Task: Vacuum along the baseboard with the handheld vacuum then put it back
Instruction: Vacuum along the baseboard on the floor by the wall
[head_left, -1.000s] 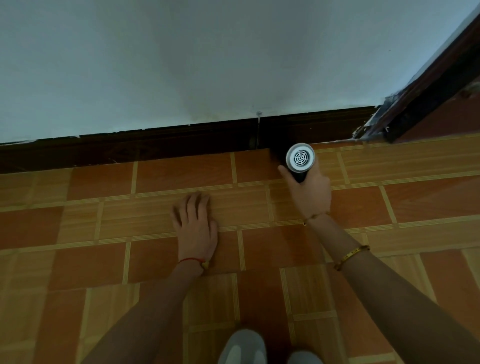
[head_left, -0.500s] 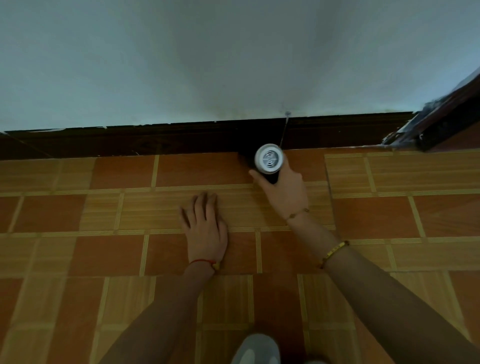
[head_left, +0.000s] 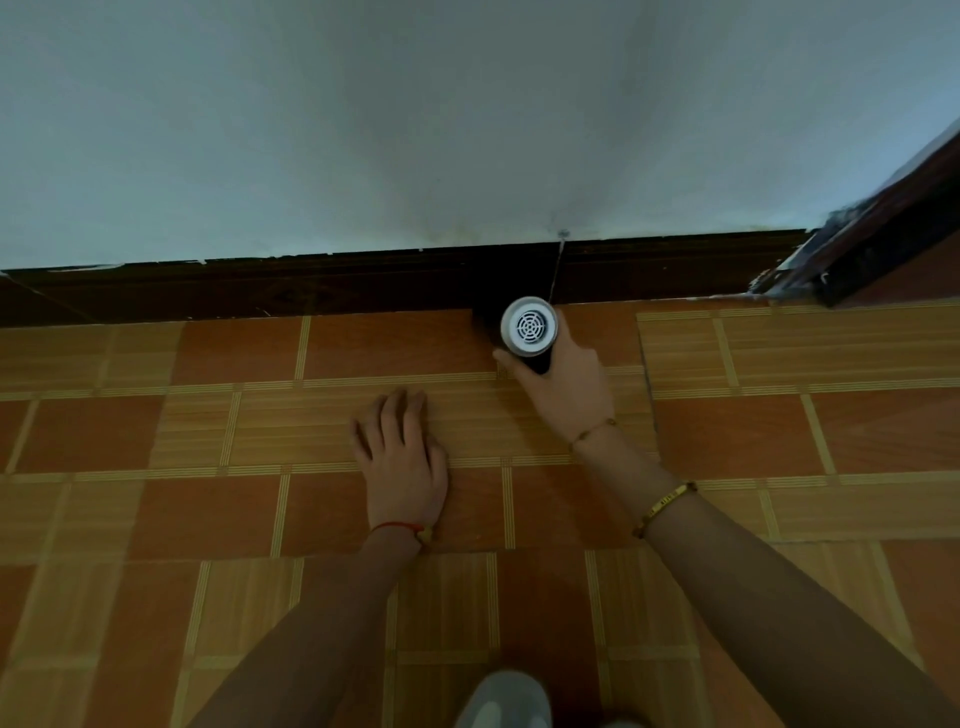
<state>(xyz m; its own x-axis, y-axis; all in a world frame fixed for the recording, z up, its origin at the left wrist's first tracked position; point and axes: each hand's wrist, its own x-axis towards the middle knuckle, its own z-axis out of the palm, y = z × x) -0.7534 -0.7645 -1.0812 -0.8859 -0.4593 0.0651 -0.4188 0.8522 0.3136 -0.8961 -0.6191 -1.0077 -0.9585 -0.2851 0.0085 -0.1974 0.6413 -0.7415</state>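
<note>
The handheld vacuum (head_left: 529, 327) is a dark cylinder with a round white vented end cap facing the camera. My right hand (head_left: 563, 389) is wrapped around its body and holds its far end against the dark brown baseboard (head_left: 260, 291) where the wall meets the floor. The nozzle itself is hidden behind the vacuum body. My left hand (head_left: 402, 462) lies flat on the tiled floor, fingers spread, a little left of and nearer than the vacuum, holding nothing.
Orange and tan patterned floor tiles (head_left: 208, 509) fill the lower view. A pale wall (head_left: 467, 130) rises above the baseboard. A dark door frame (head_left: 878, 249) stands at the right end of the baseboard. A grey shoe tip (head_left: 501, 699) shows at the bottom.
The vacuum and my right hand have slid left along the baseboard, away from the door frame. My left hand has stayed flat on the same tile.
</note>
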